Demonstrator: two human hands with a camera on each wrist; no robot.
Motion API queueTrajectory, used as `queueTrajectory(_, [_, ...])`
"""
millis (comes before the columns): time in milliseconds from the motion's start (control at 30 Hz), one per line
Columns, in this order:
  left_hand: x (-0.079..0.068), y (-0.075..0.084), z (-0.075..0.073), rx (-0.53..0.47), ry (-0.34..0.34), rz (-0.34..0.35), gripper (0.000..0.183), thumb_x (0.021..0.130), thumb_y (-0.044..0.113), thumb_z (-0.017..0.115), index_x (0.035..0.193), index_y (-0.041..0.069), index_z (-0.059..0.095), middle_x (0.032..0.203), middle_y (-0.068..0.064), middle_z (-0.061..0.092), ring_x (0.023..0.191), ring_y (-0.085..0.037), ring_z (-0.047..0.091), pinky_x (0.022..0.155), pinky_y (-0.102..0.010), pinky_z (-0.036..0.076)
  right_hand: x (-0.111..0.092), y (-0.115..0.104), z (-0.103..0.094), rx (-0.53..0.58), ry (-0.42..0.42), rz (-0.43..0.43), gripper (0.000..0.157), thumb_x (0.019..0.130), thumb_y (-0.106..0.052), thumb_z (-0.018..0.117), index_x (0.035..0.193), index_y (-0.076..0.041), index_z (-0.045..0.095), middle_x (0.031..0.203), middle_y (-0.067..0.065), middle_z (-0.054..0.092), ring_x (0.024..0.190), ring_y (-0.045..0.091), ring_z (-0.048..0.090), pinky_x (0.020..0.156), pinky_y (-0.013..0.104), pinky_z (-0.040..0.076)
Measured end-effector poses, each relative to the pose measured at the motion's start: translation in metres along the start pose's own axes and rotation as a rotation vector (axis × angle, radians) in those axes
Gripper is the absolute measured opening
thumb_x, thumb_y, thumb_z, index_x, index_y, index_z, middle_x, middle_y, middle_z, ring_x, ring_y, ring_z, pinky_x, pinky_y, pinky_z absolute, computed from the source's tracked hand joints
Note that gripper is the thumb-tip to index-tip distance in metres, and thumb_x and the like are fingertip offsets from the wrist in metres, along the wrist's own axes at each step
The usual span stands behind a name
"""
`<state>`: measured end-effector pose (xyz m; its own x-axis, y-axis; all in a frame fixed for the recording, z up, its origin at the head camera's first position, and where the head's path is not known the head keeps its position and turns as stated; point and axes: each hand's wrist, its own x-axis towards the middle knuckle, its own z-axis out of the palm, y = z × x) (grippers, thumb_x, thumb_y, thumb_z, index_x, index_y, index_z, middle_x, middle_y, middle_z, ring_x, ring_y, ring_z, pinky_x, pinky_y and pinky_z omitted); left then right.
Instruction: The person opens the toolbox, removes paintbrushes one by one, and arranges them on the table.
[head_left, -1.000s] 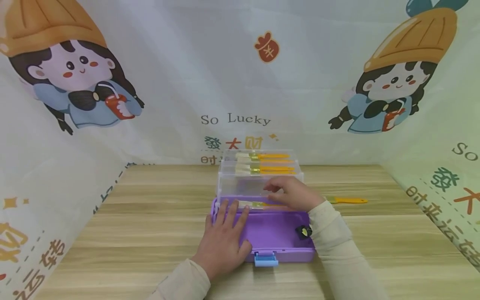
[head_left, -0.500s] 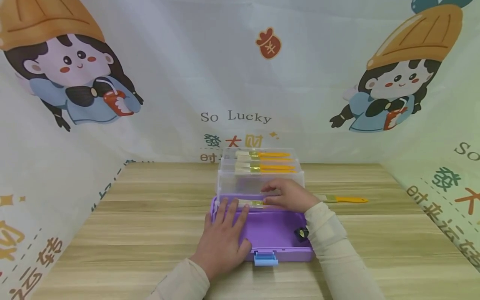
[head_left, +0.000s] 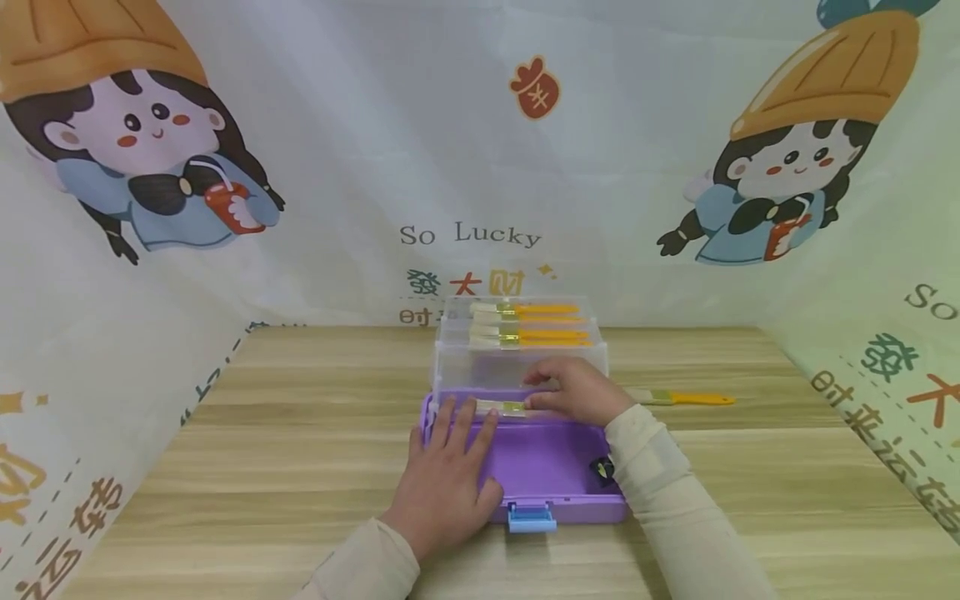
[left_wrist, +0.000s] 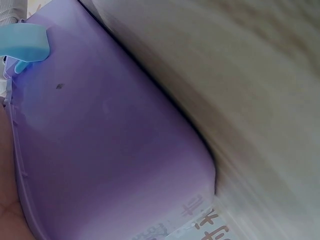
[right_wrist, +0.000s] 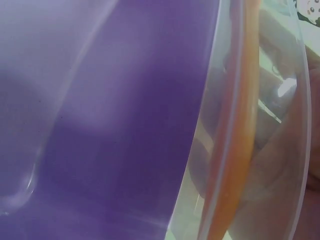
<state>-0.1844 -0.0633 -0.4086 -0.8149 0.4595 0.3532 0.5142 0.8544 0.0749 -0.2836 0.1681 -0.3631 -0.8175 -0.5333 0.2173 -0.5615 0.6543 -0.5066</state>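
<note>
In the head view a purple box [head_left: 525, 458] with clear stepped trays stands before me. Its bottom clear tray holds a paintbrush [head_left: 498, 408], bristles to the left; the right hand covers most of its handle. My right hand [head_left: 581, 392] lies over that tray, its lower fingertip right at the brush's metal collar, with a gap under the finger above. In the right wrist view the orange handle [right_wrist: 237, 150] runs along the clear tray wall. My left hand [head_left: 446, 487] rests, fingers spread and straight, over the box's left end, fingertips beside the bristles.
Several orange-handled paintbrushes [head_left: 540, 337] lie in the upper trays. Another paintbrush [head_left: 693, 398] lies on the wooden table [head_left: 300, 467], right of the box. A small black item [head_left: 602, 471] sits inside the box at the right. A blue latch [head_left: 532, 518] hangs from its front. Printed cloth [head_left: 630, 183] walls the table.
My right hand has come slightly left and down over the tray, covering more of the brush handle. The left hand and the box have stayed in place.
</note>
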Motion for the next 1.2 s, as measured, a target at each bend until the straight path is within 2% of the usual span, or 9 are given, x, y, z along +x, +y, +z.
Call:
queueTrajectory(333, [0.0003, -0.0004, 0.0006, 0.014, 0.001, 0.001, 0.072, 0.091, 0.043, 0.052, 0.155, 0.014, 0.036, 0.159, -0.016, 0.028, 0.147, -0.040, 0.017, 0.104, -0.072, 0.026, 0.0019, 0.0013, 0.0016, -0.019, 0.005, -0.006, 0.029, 0.084, -0.020, 0.079, 0.107, -0.004, 0.072, 0.104, 0.005, 0.072, 0.102, 0.024, 0.066, 0.093, 0.042, 0.050])
queueTrajectory(567, [-0.0001, -0.0014, -0.0004, 0.011, -0.007, -0.005, 0.072, 0.091, 0.043, 0.052, 0.155, 0.015, 0.036, 0.159, -0.016, 0.027, 0.148, -0.040, 0.016, 0.104, -0.072, 0.026, 0.0038, -0.0007, 0.0008, -0.050, -0.017, -0.019, 0.036, 0.085, -0.020, 0.079, 0.113, 0.000, 0.070, 0.110, 0.009, 0.071, 0.105, 0.026, 0.065, 0.095, 0.044, 0.049])
queueTrajectory(867, [-0.0005, -0.0024, -0.0023, 0.010, -0.007, 0.001, 0.071, 0.091, 0.043, 0.052, 0.154, 0.014, 0.038, 0.159, -0.016, 0.027, 0.147, -0.040, 0.016, 0.103, -0.072, 0.027, 0.0065, -0.0008, 0.0020, -0.073, -0.021, -0.052, 0.034, 0.086, -0.023, 0.077, 0.111, -0.001, 0.071, 0.107, 0.007, 0.071, 0.104, 0.026, 0.065, 0.094, 0.043, 0.050])
queueTrajectory(1200, [-0.0020, -0.0015, -0.0012, 0.008, -0.005, 0.006, 0.071, 0.091, 0.042, 0.052, 0.154, 0.013, 0.039, 0.159, -0.017, 0.027, 0.147, -0.040, 0.017, 0.102, -0.072, 0.028, 0.0073, -0.0041, 0.0006, -0.142, -0.067, -0.069, 0.018, 0.085, -0.019, 0.078, 0.101, -0.010, 0.075, 0.103, 0.001, 0.069, 0.100, 0.021, 0.064, 0.091, 0.039, 0.051])
